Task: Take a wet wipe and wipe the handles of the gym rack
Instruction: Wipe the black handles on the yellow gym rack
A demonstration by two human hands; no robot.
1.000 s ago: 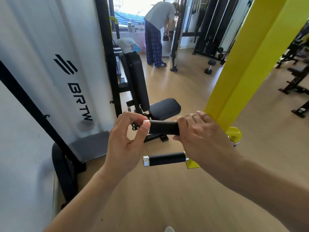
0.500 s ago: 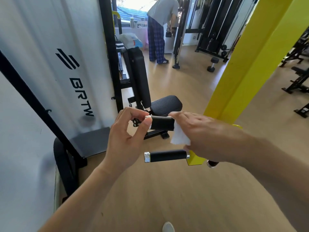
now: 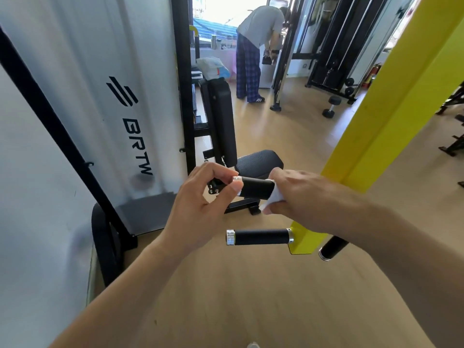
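Yellow rack post (image 3: 391,116) upper right; right hand (image 3: 298,194) closed around wet wipe (image 3: 275,197), wrapped on inner end of upper black handle (image 3: 254,188); left hand (image 3: 203,209) pinching that handle's silver end cap, fingers (image 3: 234,188) curled; lower handle (image 3: 259,236) bare, just below

A dumbbell (image 3: 332,106) lies on the wooden floor (image 3: 226,285).

We see a bright, daylit room: the window (image 3: 221,13) at the back is blown out to white, and soft glare lies on the white panel (image 3: 100,71). Straight posts bow towards the edges from the wide lens, and our forearms near the bottom are slightly soft.
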